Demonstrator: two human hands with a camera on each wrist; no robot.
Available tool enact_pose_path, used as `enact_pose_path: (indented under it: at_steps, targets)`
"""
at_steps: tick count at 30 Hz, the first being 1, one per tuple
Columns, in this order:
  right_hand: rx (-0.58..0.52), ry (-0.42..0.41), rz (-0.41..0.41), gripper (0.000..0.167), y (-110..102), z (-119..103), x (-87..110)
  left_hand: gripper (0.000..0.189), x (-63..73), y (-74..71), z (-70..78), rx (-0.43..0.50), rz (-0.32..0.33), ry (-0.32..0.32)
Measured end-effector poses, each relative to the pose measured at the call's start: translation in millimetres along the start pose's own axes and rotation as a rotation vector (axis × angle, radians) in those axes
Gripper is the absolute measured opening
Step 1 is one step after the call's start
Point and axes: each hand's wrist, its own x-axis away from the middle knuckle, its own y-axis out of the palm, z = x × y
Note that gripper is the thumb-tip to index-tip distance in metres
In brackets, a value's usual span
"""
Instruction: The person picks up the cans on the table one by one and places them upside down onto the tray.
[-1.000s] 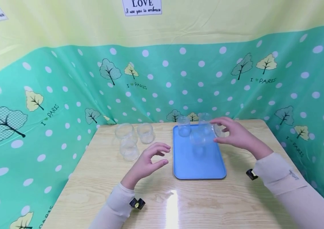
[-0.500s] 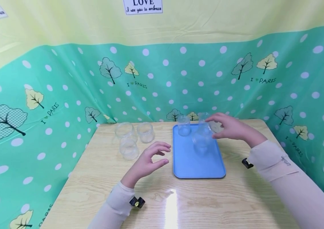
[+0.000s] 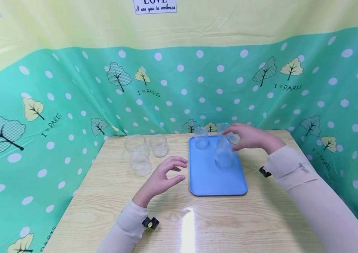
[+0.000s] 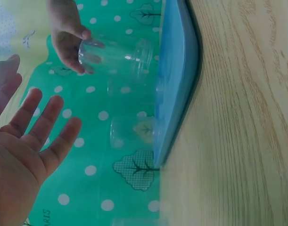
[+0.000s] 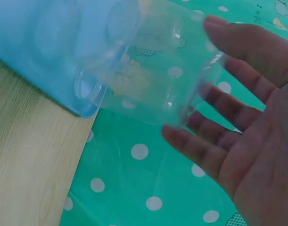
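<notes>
My right hand (image 3: pixel 250 137) grips the top end of a clear jar (image 3: pixel 224 154) over the blue tray (image 3: pixel 217 184). In the left wrist view this clear jar (image 4: pixel 116 57) stands nearly upright, its lower end close to the tray; I cannot tell whether they touch. Fingers and thumb sit around its upper edge in the right wrist view. Two smaller clear jars stand at the tray's back, one at left (image 3: pixel 201 138) and one (image 3: pixel 221 129) partly hidden behind the held jar and hand. My left hand (image 3: pixel 163 180) hovers left of the tray, fingers loosely bent, holding nothing.
Left of the tray, on the wooden table (image 3: pixel 128 207), stand three clear vessels: a wide one (image 3: pixel 136 144), one beside it (image 3: pixel 159 146) and one in front (image 3: pixel 141 164). A patterned green cloth (image 3: pixel 172 95) rises behind the table and at both sides.
The held jar has come down toward the tray and turned from tilted to more upright. My right hand has shifted slightly left with it. My left hand has barely moved.
</notes>
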Motion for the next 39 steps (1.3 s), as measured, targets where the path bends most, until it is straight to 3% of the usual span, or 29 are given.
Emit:
enact_pose_path:
  at_steps: [7,17,24,39]
  targets:
    - [0.033,0.036,-0.063,0.064,0.5,-5.5,-11.8,0.029,0.8,0.1,-0.9,0.007,-0.017,-0.015]
    - [0.107,0.06,-0.043,0.064,1.8,-10.3,-17.9,0.029,0.0,-3.5,-0.2,-0.006,-0.012,0.0]
    - [0.074,0.074,-0.069,0.065,8.1,-7.3,-20.8,0.03,0.4,-4.0,1.2,0.002,-0.021,-0.025]
    - [0.119,0.121,-0.08,0.064,14.9,-4.6,-24.2,0.031,1.7,-2.8,0.8,0.007,-0.055,-0.007]
